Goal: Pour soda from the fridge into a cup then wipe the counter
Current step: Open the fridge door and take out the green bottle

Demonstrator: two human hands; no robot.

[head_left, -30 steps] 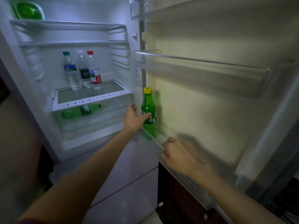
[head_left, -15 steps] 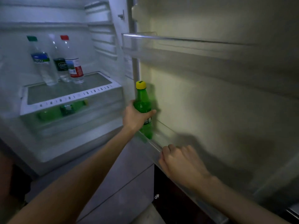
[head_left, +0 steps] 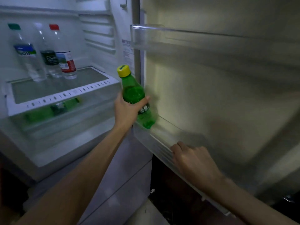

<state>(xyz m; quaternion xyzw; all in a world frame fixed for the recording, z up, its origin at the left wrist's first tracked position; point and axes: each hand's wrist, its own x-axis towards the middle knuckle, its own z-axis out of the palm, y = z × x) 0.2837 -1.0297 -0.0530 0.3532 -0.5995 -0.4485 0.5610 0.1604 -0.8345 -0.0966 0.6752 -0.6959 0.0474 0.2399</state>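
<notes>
A green soda bottle [head_left: 133,93] with a yellow cap is tilted, its base just above the lowest rack of the open fridge door [head_left: 211,98]. My left hand [head_left: 128,111] is wrapped around the bottle's middle. My right hand [head_left: 193,161] grips the front rim of that lowest door rack [head_left: 155,143], fingers curled over it. No cup or counter is in view.
Three water bottles [head_left: 65,62] stand on the glass shelf [head_left: 61,88] inside the fridge. A second green bottle [head_left: 48,109] lies in the drawer below. An empty clear door rack [head_left: 178,39] hangs above. Grey floor tiles [head_left: 113,184] show underneath.
My left hand closed around the green bottle and lifted it, tilting it out of the door rack. The right hand stayed on the rack rim. The view moved closer.
</notes>
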